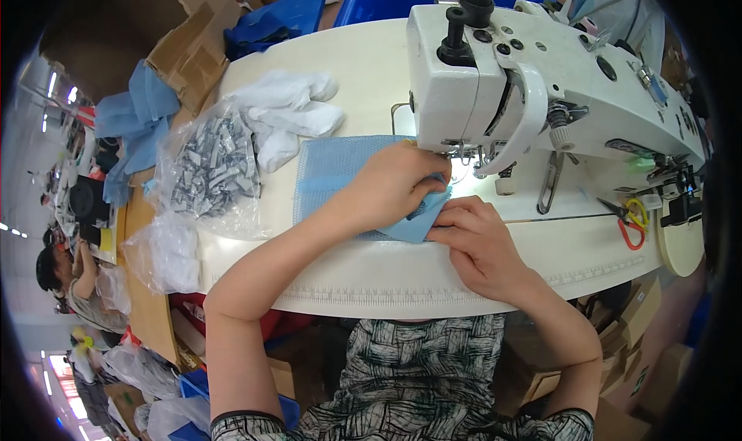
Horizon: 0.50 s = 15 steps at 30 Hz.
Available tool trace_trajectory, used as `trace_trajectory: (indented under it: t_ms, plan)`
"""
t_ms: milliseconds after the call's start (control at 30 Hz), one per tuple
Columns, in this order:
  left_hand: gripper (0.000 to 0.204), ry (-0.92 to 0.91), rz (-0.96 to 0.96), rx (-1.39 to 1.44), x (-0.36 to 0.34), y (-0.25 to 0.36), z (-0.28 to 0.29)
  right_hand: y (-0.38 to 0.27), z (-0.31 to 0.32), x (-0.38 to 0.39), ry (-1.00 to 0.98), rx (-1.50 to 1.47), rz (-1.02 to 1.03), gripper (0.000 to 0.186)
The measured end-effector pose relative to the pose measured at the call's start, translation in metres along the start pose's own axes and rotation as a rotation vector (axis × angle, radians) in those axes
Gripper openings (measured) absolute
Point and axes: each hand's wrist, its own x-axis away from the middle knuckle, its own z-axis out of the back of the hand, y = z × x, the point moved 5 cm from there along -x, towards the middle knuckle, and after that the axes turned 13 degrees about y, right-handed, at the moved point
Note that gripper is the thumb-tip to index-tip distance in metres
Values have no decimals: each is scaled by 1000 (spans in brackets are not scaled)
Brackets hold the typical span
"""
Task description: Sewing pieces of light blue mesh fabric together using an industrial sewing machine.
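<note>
A light blue mesh fabric piece [325, 161] lies flat on the sewing table, its right part under my hands. Beside the needle area of the white sewing machine [456, 78], my left hand [402, 180] is closed with its fingertips pinching the blue cloth close to the presser foot. A smooth blue flap [415, 226] with a dark printed mark is folded up below those fingers. My right hand [479, 244] grips the flap's lower right edge, its fingers bent and pressed together. The fingers hide part of the cloth edge near the needle.
A clear plastic bag of small grey labels [212, 166] and white cloth [282, 108] lie at the left. Red-handled scissors [630, 228] rest at the right. A ruler strip [371, 296] runs along the table's front edge. Another person [85, 282] sits far left.
</note>
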Motion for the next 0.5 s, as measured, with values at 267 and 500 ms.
trace_trajectory:
  t_ms: [267, 500]
  plan:
    - [18, 54, -52, -208, -3, -6, 5, 19, 6, 3, 241, -2, -408, 49]
    - [21, 25, 162, -35, -6, -16, 5, 9, 1, -17, 161, 213, 2, 38]
